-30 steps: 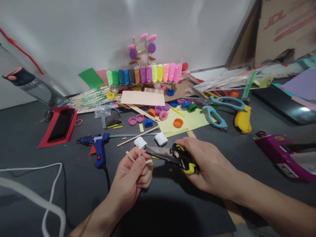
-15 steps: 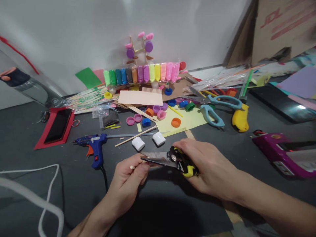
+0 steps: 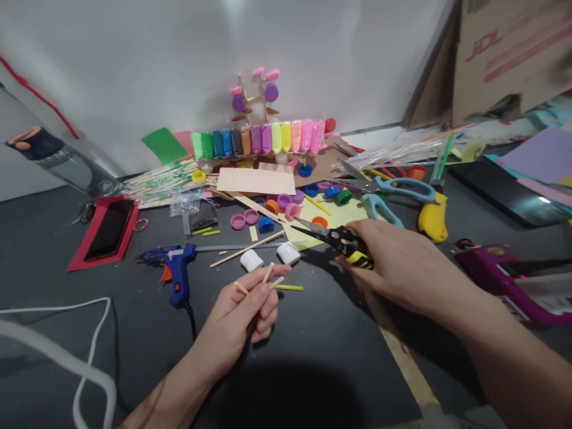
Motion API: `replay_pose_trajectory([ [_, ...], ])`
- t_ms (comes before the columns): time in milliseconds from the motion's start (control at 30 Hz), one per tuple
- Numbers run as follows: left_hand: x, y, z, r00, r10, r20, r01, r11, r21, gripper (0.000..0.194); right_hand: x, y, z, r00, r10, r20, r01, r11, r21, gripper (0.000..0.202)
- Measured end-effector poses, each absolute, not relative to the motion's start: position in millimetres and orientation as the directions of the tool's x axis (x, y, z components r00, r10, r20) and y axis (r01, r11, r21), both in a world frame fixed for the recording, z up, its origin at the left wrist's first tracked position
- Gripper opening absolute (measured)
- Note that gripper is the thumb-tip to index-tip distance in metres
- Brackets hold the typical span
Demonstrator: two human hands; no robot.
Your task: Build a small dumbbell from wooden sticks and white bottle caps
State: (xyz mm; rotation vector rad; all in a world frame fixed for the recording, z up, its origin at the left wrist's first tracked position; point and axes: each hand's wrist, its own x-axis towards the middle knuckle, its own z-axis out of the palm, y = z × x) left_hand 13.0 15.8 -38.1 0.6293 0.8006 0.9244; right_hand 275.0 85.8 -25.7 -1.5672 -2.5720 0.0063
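Note:
Short wooden sticks (image 3: 269,273) poke out between the thumb and fingers of my left hand (image 3: 239,316), which is closed around them above the dark table. My right hand (image 3: 397,256) grips black-and-yellow snips (image 3: 344,241) by the handles, blades pointing left and slightly apart, clear of the sticks. A yellow-green thin rod (image 3: 290,288) lies beside my left fingertips. Just beyond that hand sit two white rounded pieces (image 3: 251,261). A longer wooden stick (image 3: 248,248) rests behind them.
A blue glue gun (image 3: 174,265) lies to the left, near a phone (image 3: 109,229) on red paper. Colourful bottle caps (image 3: 292,210), clay packets (image 3: 257,138) and blue-handled scissors (image 3: 404,189) fill the back. A yellow cutter (image 3: 432,217) and a purple device (image 3: 491,271) stand right.
My right hand has drawn the snips away from my left hand, up and to the right. The short sticks now show in my left fingers, with a raised index finger.

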Motion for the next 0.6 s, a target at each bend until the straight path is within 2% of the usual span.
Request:
replay_pose_trajectory([
  [167, 14, 15, -39, 0.369, 0.861, -0.351, -0.438, 0.494, 0.751, 0.028, 297, 95, -26, -0.424, 0.905, -0.036, 0.903, 0.425, 0.062, 0.036],
  [367, 15, 14, -38, 0.374, 0.842, -0.389, -0.361, 0.518, 0.775, 0.025, 294, 96, -29, -0.477, 0.866, -0.15, 0.872, 0.487, 0.039, 0.035],
  [467, 14, 12, -38, 0.393, 0.829, -0.397, -0.279, 0.519, 0.808, 0.026, 293, 96, -32, -0.495, 0.859, -0.13, 0.86, 0.506, 0.062, 0.042],
  [600, 15, 10, -40, 0.427, 0.811, -0.399, -0.198, 0.515, 0.834, 0.031, 295, 98, -32, -0.537, 0.843, -0.031, 0.839, 0.537, 0.083, 0.056],
])
